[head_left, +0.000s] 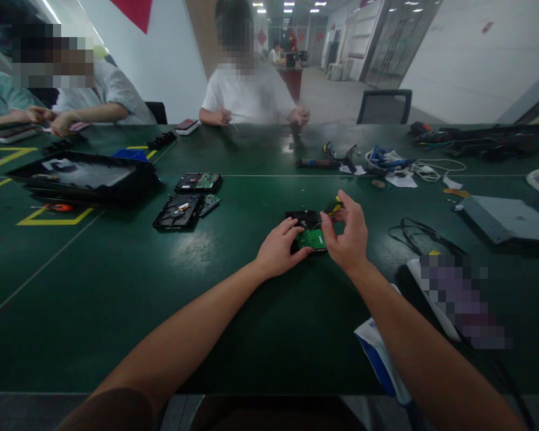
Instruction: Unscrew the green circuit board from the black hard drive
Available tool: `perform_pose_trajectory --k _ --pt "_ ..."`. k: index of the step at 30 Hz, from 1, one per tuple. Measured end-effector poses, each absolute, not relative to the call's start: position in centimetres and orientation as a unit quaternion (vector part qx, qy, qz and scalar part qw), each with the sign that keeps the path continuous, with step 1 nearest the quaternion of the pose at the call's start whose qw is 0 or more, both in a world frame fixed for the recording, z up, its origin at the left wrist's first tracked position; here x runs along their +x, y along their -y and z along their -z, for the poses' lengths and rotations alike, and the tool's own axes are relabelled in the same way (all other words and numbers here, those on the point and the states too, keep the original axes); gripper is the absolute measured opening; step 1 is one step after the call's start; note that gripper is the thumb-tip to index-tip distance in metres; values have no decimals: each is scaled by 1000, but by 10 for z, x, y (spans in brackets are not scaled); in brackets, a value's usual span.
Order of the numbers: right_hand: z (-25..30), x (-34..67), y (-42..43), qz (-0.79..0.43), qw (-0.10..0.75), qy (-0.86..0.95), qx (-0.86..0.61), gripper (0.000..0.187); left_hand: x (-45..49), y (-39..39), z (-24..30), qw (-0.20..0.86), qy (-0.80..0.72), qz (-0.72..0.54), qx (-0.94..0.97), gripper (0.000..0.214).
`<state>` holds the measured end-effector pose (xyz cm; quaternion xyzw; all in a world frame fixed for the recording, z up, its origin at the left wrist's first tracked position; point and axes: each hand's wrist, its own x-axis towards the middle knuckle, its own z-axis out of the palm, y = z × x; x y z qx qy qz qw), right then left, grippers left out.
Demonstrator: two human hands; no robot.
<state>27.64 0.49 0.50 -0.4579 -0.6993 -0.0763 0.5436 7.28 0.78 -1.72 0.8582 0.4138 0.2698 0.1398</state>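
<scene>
A hard drive (312, 239) with a green circuit board lies on the table in front of me, its black casing towards the far side. My left hand (281, 248) grips it from the left, thumb along the near edge and fingers over the left side. Between the thumb and fingers of my right hand (348, 233) is a yellow and black screwdriver (333, 206), held tilted over the drive's right side. My right fingers hide its tip. Further left lie two more drives, one with a green board (198, 182) and one black (178, 212), beside a loose circuit board (209, 205).
Stacked black trays (85, 179) stand at the left, an orange-handled tool (59, 207) before them. On the right are tangled cables (388, 160), a grey metal box (509, 218), a blurred-out device (462, 299) and a white-blue packet (379, 353). People sit across the table.
</scene>
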Motion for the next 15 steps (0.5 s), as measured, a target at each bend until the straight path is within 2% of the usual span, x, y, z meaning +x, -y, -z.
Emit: perform_pose_trajectory --k 9,15 --pt "-4 276 -3 41 535 713 -451 64 73 -8 18 146 -415 -273 856 56" --pt "-2 276 -5 77 546 688 -471 63 73 -9 19 148 -414 -271 856 57"
